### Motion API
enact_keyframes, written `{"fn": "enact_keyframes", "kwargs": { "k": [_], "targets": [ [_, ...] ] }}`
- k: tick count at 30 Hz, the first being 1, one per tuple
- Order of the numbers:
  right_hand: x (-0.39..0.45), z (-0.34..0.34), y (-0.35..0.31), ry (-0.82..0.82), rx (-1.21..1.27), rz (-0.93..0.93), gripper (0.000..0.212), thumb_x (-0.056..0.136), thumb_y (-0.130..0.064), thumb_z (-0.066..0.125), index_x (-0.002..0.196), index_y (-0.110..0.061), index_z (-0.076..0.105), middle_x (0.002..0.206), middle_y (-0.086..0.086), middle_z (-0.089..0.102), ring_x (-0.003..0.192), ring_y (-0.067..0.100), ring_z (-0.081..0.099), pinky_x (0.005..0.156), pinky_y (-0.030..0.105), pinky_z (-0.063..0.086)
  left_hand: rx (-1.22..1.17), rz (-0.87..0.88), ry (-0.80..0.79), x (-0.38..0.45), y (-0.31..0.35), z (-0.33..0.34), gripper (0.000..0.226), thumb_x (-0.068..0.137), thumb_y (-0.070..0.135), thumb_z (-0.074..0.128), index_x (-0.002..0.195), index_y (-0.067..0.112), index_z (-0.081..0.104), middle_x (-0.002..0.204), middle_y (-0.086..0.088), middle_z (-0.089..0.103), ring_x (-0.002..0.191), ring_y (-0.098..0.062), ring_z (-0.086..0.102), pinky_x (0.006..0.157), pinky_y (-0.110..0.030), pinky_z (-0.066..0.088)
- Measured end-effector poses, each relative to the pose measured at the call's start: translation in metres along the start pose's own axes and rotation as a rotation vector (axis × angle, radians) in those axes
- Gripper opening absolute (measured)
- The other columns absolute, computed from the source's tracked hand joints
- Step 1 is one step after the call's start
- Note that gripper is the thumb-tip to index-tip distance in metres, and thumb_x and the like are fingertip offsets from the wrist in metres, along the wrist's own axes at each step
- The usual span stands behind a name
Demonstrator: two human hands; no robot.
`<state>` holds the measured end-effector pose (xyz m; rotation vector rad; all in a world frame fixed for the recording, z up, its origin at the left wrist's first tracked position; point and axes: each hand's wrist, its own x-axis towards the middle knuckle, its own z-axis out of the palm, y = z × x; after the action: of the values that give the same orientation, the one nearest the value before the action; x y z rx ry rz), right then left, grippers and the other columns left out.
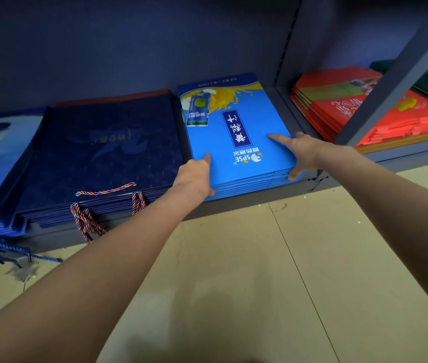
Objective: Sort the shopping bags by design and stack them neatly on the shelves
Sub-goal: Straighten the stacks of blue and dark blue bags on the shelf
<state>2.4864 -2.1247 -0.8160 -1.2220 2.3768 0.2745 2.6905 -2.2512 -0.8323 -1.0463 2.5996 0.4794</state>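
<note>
Shelf [247, 199] holds 4 stacks. Navy bags [97, 153] sit just left of the bright blue bags [236, 142] (flat, print upside down), red bags [338, 111] to their right. Left hand [194, 176] grips the blue stack's front-left edge, thumb on top; right hand [299, 153] clasps the front-right corner, fingers spread.

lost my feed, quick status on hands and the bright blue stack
Both hands, left and right, grip blue stack on shelf. Navy stack close left. Nothing blocking.
</note>
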Motion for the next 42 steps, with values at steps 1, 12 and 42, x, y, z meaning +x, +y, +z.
{"fn": "enact_keyframes", "kwargs": {
  "k": [1,12,42],
  "targets": [
    [-0.001,0.001,0.001,0.007,-0.005,-0.005,0.116,0.07,-0.017,0.081,0.148,-0.04,-0.002,0.14,0.019,0.027,0.127,0.037,0.036,0.101,0.044,0.038,0.011,0.003,-0.006,0.001,0.0,-0.001,0.089,0.082,0.021,0.071,0.149,0.016,0.013,0.116,-0.014,0.054,0.104,-0.029,0.056,0.068,-0.03,0.045],
    [-0.01,0.008,0.004,0.049,0.003,-0.004,0.1,0.079,-0.012,0.074,0.148,-0.037,0.006,0.123,0.018,0.042,0.109,0.033,0.05,0.089,0.039,0.043,0.042,-0.007,-0.037,0.005,0.002,-0.004,0.099,0.081,0.018,0.072,0.15,0.017,0.001,0.115,-0.013,0.052,0.1,-0.026,0.054,0.069,-0.029,0.047],
    [-0.008,0.021,-0.006,0.065,0.051,0.081,0.115,0.077,0.003,0.068,0.145,-0.042,-0.013,0.136,0.021,0.027,0.11,0.04,0.051,0.087,0.044,0.046,0.026,-0.115,0.068,0.008,0.006,0.023,0.104,0.085,0.0,0.061,0.147,0.026,-0.019,0.088,-0.008,0.048,0.092,-0.025,0.058,0.065,-0.029,0.044]
  ]
}}
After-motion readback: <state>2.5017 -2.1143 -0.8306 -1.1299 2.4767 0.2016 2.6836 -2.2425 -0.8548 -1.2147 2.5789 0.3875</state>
